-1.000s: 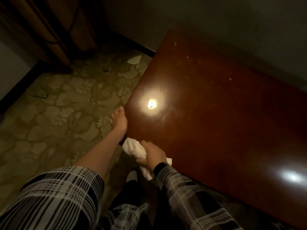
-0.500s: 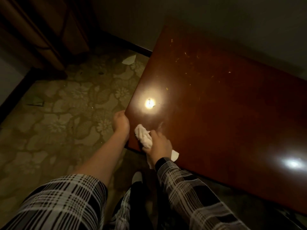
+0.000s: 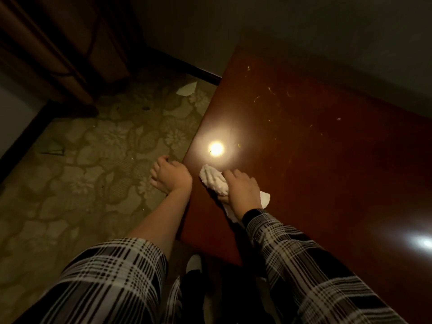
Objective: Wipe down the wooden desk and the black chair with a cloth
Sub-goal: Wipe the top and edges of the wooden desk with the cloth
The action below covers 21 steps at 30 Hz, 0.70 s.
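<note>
Right hand: the right hand [image 3: 243,190] lies knuckles-up on the desk top, fingers curled over a bunched white cloth [image 3: 214,182] and holding it against the wood.
Cloth: its crumpled bulk sticks out at the hand's 10 o'clock; a flat white corner shows at the hand's 4 o'clock, beside the wrist.
Left hand: the left hand [image 3: 169,175] sits at the desk's left edge, at 9 o'clock from the cloth, fingers bent down over the side; whether they clamp the edge or only rest there cannot be told.
Wooden desk: the wooden desk [image 3: 327,171] is glossy red-brown, its far edge against the wall; pale specks are scattered at 12 to 1 o'clock from the cloth.
Glare: a round light reflection [image 3: 216,148] lies just beyond the cloth at 12 o'clock.
Sleeves: plaid sleeves [image 3: 304,277] cover the right arm to the wrist, the left forearm is bare.
Floor: floral-patterned flooring [image 3: 81,183] at 9 o'clock, with a paper scrap [image 3: 187,88] near the desk's far left corner.
</note>
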Each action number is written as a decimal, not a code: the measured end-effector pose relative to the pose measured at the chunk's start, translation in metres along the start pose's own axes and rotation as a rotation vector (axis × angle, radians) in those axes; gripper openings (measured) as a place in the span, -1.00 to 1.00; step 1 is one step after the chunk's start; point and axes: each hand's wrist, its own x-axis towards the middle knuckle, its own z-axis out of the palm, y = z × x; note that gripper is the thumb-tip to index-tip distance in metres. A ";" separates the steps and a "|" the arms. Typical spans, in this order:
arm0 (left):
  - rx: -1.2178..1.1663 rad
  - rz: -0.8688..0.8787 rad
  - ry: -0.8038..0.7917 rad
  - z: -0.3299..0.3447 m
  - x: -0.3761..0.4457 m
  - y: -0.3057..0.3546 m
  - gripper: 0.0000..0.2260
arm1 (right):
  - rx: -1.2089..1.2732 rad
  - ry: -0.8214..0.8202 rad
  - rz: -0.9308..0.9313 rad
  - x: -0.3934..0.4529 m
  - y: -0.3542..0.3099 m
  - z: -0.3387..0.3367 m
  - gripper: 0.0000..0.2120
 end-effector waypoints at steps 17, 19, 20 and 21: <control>0.078 -0.385 0.072 0.018 0.022 0.017 -0.66 | 0.078 -0.001 0.068 0.049 -0.026 -0.002 -0.43; 0.082 -0.391 0.070 0.018 0.023 0.018 -0.66 | 0.076 0.022 0.059 0.071 -0.023 -0.010 -0.49; 0.081 -0.398 0.066 0.019 0.023 0.017 -0.65 | 0.082 0.050 0.060 0.085 -0.022 -0.015 -0.51; 0.082 -0.400 0.063 0.019 0.023 0.016 -0.65 | 0.104 0.077 0.080 0.101 -0.021 -0.020 -0.53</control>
